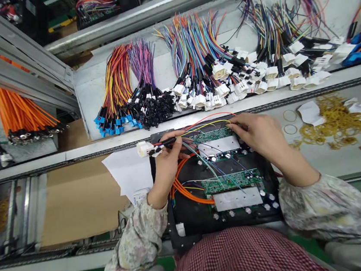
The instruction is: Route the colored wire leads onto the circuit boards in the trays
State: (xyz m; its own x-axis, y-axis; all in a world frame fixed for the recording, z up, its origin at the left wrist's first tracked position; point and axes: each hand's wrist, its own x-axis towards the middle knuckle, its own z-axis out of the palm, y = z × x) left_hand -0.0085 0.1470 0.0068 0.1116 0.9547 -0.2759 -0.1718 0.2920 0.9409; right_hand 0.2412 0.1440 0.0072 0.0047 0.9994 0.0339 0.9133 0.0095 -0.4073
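Observation:
In my left hand (170, 152) is a wire harness, pinched near its black sleeve, with a white connector (145, 149) sticking out to the left. Its loose wires fan rightward over a black tray (190, 219). My right hand (251, 129) pinches the far ends of a few of these wires, a yellow one among them, above the upper circuit board (219, 145). A lower circuit board (236, 193) lies nearer to me, with a silver metal plate on it. Thick orange cables (185, 189) curve from the tray's left side to the boards.
Bundles of coloured wires with white connectors (222, 89) and blue connectors (117, 123) lie on the shelf ahead. Orange cables (23, 110) hang at left. Yellow rubber bands (332, 120) are heaped at right. Cardboard (80, 199) and white paper (130, 169) lie left of the tray.

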